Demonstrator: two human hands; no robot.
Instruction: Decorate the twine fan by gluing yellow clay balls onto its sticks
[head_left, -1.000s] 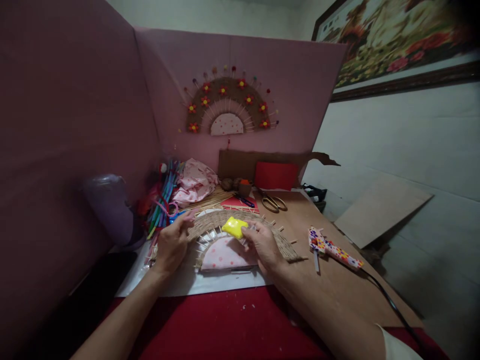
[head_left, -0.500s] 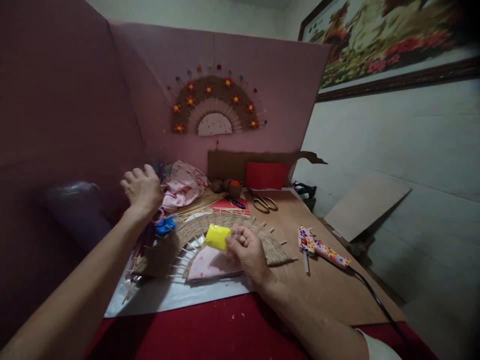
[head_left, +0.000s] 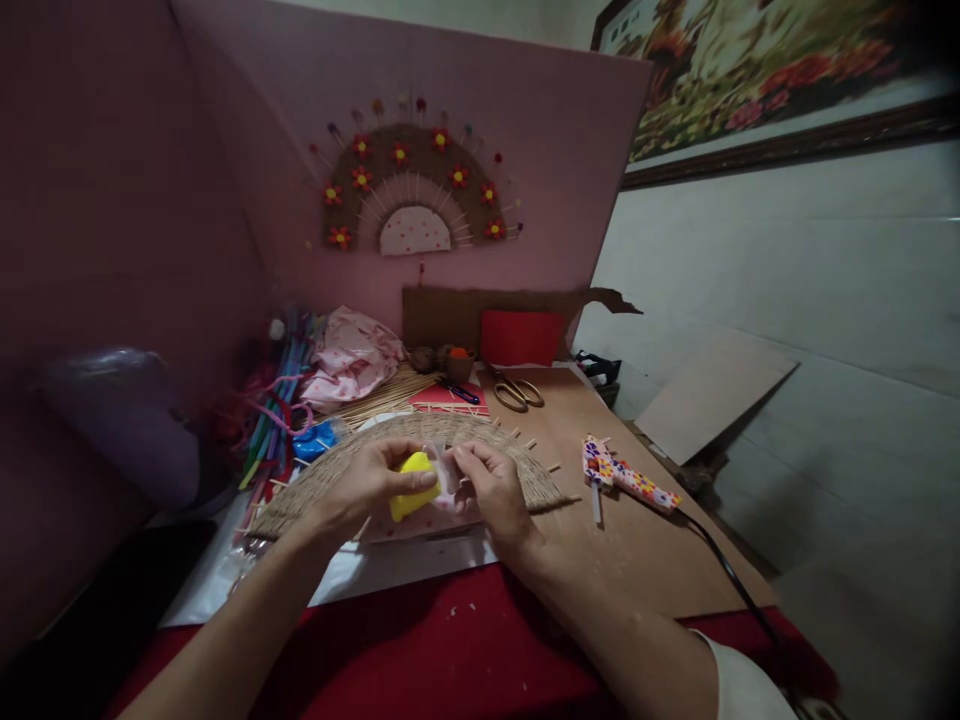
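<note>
My left hand [head_left: 369, 487] is closed round a small yellow lump in a clear wrapper [head_left: 412, 484], held just above a half-round woven fan [head_left: 442, 440] lying on white paper [head_left: 360, 570]. My right hand [head_left: 486, 485] pinches the wrapper's loose clear end right beside the yellow lump. Both hands meet over the fan's pink dotted centre, which they mostly hide.
A flower-patterned glue gun [head_left: 626, 482] with a black cord lies on the brown board [head_left: 600, 520] to the right. Scissors [head_left: 511, 392], a red card, pink cloth [head_left: 351, 358], coloured pipe cleaners [head_left: 277, 400] and thin sticks crowd the back. A finished fan [head_left: 412, 190] hangs on the pink backdrop.
My left hand came back from the pipe cleaners at the left and took hold of the yellow lump. My right hand shifted its pinch onto the wrapper's end.
</note>
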